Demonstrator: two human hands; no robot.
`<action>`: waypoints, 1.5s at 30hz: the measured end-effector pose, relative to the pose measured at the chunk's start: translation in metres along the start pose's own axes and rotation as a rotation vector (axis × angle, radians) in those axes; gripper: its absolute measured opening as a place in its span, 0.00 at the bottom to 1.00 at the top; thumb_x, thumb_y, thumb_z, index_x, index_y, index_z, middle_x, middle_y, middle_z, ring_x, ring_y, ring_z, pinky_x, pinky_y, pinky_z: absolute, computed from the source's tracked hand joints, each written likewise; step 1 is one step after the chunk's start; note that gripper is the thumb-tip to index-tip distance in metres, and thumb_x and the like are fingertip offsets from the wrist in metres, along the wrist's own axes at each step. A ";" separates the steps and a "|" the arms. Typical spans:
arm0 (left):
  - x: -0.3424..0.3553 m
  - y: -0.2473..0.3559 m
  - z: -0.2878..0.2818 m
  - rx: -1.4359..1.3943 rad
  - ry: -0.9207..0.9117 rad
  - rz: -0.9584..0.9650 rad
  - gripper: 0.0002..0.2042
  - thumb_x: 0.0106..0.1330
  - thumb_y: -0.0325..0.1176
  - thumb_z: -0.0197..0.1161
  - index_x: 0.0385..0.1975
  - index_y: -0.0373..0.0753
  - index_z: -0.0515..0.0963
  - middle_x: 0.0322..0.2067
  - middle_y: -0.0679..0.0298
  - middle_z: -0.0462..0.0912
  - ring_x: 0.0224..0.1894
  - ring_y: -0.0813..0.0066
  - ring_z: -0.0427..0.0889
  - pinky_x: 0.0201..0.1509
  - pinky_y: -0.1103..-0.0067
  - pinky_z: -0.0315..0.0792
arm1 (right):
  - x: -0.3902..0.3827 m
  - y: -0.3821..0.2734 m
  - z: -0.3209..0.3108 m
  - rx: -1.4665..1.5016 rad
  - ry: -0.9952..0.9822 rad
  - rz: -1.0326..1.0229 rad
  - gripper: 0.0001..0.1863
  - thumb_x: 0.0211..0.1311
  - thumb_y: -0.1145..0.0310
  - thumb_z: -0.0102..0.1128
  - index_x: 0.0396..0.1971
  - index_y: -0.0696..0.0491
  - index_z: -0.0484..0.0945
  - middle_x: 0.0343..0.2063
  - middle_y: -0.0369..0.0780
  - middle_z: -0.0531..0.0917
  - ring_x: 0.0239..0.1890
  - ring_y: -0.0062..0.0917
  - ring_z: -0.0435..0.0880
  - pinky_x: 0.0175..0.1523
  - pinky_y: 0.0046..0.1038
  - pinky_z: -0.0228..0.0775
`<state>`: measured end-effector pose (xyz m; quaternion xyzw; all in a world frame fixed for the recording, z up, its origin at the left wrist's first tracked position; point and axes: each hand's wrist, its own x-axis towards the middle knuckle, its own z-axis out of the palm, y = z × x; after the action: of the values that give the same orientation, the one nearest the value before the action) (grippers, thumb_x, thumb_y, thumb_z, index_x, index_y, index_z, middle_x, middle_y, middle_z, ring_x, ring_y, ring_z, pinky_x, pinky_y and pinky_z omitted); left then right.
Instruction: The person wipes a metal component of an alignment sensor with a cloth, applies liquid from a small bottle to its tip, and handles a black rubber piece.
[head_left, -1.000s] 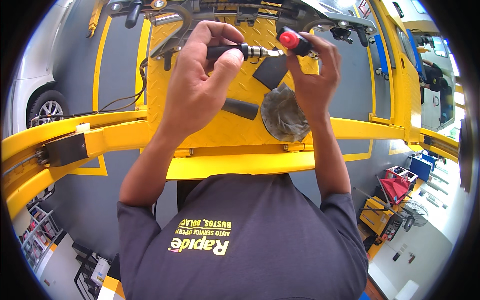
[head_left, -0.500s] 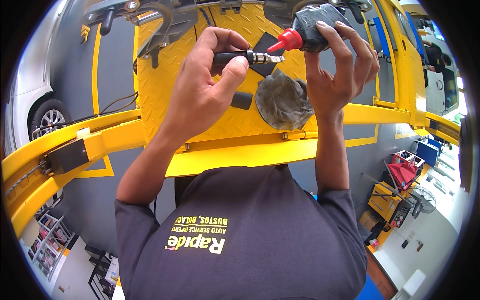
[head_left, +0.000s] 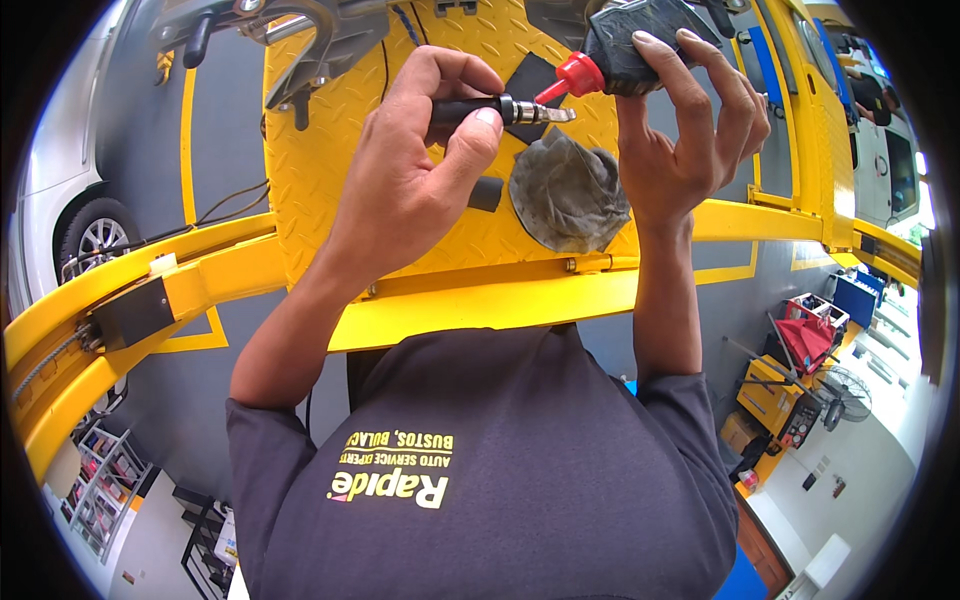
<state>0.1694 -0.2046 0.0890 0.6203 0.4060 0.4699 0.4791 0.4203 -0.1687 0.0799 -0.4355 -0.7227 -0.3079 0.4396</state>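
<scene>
There are two bare hands [head_left: 685,160], one boxy black bottle [head_left: 617,48] with a red nozzle [head_left: 580,75], one black-handled tool [head_left: 515,110] with a metal tip [head_left: 558,115], one crumpled grey cloth [head_left: 570,195], one round wire-guarded fan [head_left: 843,394].

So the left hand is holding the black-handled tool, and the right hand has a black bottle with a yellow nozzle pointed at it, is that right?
Not quite: the head view shows a red nozzle, not yellow. The left hand holds the black-handled tool, and the right hand has the black bottle pointed at it.

Both forearms [head_left: 668,295] reach forward, hands [head_left: 405,180] gripping with bent fingers [head_left: 697,110].
</scene>
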 end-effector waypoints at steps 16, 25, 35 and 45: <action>0.000 0.001 0.002 -0.017 -0.011 0.005 0.13 0.72 0.33 0.61 0.51 0.32 0.74 0.43 0.59 0.82 0.44 0.74 0.84 0.52 0.76 0.78 | 0.001 0.002 -0.004 -0.071 0.058 -0.038 0.21 0.53 0.61 0.86 0.47 0.36 0.89 0.53 0.32 0.88 0.56 0.27 0.80 0.65 0.37 0.65; -0.001 0.002 0.002 -0.021 -0.023 0.019 0.13 0.73 0.33 0.61 0.50 0.33 0.74 0.42 0.60 0.83 0.42 0.75 0.85 0.48 0.77 0.79 | 0.001 0.002 -0.006 -0.077 0.062 -0.053 0.20 0.53 0.62 0.86 0.47 0.36 0.89 0.52 0.32 0.88 0.56 0.27 0.79 0.64 0.36 0.65; -0.002 0.006 -0.001 -0.020 -0.105 -0.067 0.14 0.75 0.33 0.58 0.55 0.35 0.72 0.48 0.63 0.77 0.48 0.78 0.78 0.57 0.80 0.73 | 0.001 0.001 -0.006 -0.083 0.068 -0.053 0.19 0.54 0.62 0.85 0.46 0.37 0.89 0.52 0.32 0.88 0.56 0.26 0.79 0.64 0.35 0.64; -0.001 0.000 0.004 -0.004 -0.024 0.040 0.13 0.72 0.31 0.61 0.51 0.32 0.74 0.39 0.59 0.83 0.41 0.75 0.84 0.48 0.77 0.79 | 0.000 0.000 -0.006 -0.109 0.089 -0.080 0.20 0.54 0.61 0.85 0.47 0.36 0.89 0.52 0.32 0.88 0.56 0.25 0.79 0.63 0.37 0.65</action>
<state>0.1727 -0.2065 0.0882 0.6329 0.3869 0.4729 0.4755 0.4222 -0.1740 0.0826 -0.4154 -0.7015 -0.3831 0.4343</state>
